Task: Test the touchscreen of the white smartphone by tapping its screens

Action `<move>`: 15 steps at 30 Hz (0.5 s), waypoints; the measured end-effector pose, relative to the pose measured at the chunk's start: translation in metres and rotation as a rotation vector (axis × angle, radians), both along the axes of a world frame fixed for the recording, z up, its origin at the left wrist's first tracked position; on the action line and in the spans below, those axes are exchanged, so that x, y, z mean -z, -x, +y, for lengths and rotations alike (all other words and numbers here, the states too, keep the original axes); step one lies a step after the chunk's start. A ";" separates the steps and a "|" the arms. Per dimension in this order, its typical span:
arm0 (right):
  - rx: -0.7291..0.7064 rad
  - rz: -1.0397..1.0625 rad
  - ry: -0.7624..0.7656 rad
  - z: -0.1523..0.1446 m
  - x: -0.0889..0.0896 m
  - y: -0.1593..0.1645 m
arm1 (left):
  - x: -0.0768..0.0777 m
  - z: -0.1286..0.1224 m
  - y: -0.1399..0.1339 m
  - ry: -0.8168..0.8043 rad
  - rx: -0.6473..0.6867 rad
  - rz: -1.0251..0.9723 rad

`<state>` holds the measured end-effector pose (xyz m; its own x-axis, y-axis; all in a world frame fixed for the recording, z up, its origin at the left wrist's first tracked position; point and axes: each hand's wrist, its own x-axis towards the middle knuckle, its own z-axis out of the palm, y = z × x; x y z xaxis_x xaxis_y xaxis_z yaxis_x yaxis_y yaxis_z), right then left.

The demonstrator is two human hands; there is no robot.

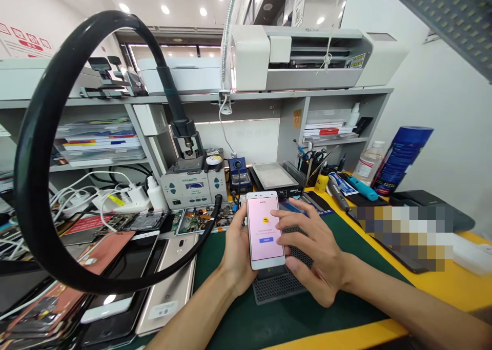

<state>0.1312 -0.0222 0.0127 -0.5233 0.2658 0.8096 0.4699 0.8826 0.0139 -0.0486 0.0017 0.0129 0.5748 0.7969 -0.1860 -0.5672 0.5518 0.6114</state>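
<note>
A white smartphone (261, 250) with a lit pink screen is held upright and slightly tilted over the bench. My left hand (235, 250) grips it from the left side and from behind, the thumb along its edge. On the screen are a small yellow icon and a blue button. My right hand (317, 252) hovers at the phone's right edge, fingers spread and partly over the screen; whether a fingertip touches the glass I cannot tell. Beneath both hands a dark perforated holder (274, 287) lies on the green mat (219, 314).
A thick black hose (28, 150) loops across the left, from a grey rework station (192, 188). Several phones, including a gold one (172, 273), lie at left. A tool cup (313, 168), blue can (402, 160) and bottle (369, 163) stand at right. A lamp (449, 22) hangs upper right.
</note>
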 end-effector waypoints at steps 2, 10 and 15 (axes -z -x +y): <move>-0.010 0.015 0.001 -0.002 -0.001 0.002 | 0.000 0.001 0.003 -0.006 0.009 -0.023; -0.114 0.035 0.020 -0.011 0.003 0.011 | -0.003 0.005 0.006 0.005 -0.019 -0.038; -0.148 0.038 0.060 -0.016 0.006 0.014 | -0.003 0.004 0.005 0.016 -0.035 -0.025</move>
